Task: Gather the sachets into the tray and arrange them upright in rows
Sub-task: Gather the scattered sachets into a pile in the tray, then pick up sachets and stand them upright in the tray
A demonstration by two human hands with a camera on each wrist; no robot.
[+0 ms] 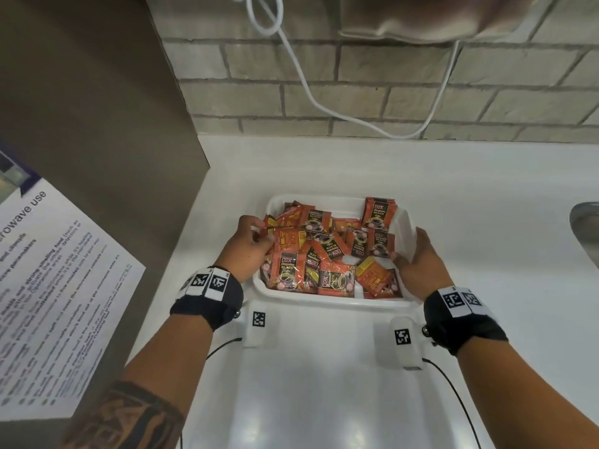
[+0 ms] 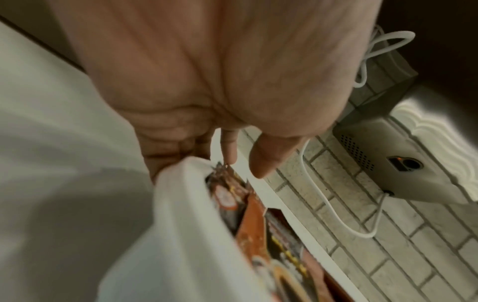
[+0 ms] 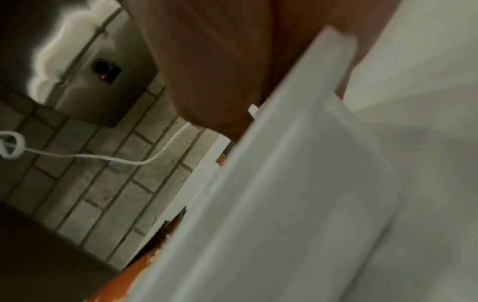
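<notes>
A white tray (image 1: pixel 324 301) sits on the white counter, filled with a jumble of orange and black coffee sachets (image 1: pixel 324 251). Most lie flat or slanted, while a few stand upright at the back right corner (image 1: pixel 377 212). My left hand (image 1: pixel 256 236) is at the tray's left edge, thumb and curled fingers pinching a sachet's edge (image 1: pixel 269 226). In the left wrist view a fingertip touches a sachet's serrated top (image 2: pixel 225 164) beside the tray rim (image 2: pixel 175 214). My right hand (image 1: pixel 406 251) grips the tray's right wall, which crosses my palm (image 3: pixel 207 71) as a white rim (image 3: pixel 284 183).
A steel appliance with a printed notice (image 1: pixel 64 270) stands close on the left. A brick wall (image 1: pixel 356 92) with a hanging white cable (image 1: pixel 308 85) and a wall-mounted unit (image 1: pixel 453 17) is behind. A sink edge (image 1: pixel 586 228) shows at far right.
</notes>
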